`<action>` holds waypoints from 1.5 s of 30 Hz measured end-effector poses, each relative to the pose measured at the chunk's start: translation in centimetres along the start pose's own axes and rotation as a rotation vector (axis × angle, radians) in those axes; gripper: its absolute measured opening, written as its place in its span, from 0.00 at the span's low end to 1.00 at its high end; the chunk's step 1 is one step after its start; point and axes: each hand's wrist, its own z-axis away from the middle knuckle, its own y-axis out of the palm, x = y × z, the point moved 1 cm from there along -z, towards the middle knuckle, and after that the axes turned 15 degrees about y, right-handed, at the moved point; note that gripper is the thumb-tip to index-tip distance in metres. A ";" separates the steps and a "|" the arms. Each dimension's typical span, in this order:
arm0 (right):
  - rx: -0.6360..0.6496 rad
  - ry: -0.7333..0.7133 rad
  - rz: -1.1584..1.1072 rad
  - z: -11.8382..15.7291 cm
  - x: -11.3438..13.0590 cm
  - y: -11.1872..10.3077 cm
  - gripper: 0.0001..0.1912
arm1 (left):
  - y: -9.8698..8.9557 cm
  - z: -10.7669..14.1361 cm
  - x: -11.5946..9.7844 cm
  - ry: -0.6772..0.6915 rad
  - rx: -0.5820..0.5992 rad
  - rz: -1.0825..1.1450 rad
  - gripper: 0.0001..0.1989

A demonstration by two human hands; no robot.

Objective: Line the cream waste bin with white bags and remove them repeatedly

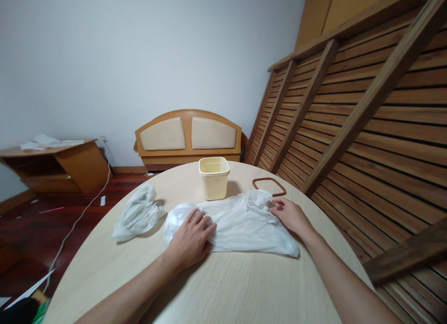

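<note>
- The left hand (193,234) lies palm down, fingers loosely bent and a little spread, on the left part of a white plastic bag (240,228); it is not closed into a fist.
- The right hand (289,214) has its fingers curled at the bag's right end; whether thumb and finger pinch the film, I cannot tell.
- Nearest the person, the pale round table (251,286) shows between the two arms, leaving room on the near side of the bag's front edge.
- The bag lies flattened and wrinkled, its long axis running left to right from one hand to the other. Each hand has its own end; the film is bunched at the far right, beside the right hand.
- To the left, a crumpled second bag (138,212) lies apart from the first, nearer the left hand.
- Just beyond the first bag, roughly midway between the hands, a cream bin (214,182) stands upright, mouth up.
- A brown rounded frame (281,188) lies flat past the bunched film, nearer the right hand.
- The tabletop's curved far edge runs close behind bin and frame, so room there is narrow; a wooden headboard (191,132) stands farther back.
</note>
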 end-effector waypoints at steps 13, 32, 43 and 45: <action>0.126 0.054 -0.228 -1.2 0.2 1.0 0.09 | -0.8 0.4 0.6 0.052 -0.007 0.042 0.21; 0.579 0.223 -0.558 2.2 2.4 -0.4 0.26 | -0.5 0.3 0.7 0.017 -0.012 0.038 0.21; 0.318 0.343 -0.582 0.1 1.1 -1.0 0.31 | -0.3 0.4 0.9 0.008 -0.021 0.019 0.22; 0.430 0.310 -0.574 1.0 1.4 -1.1 0.36 | -0.3 0.4 1.0 0.000 -0.016 0.017 0.23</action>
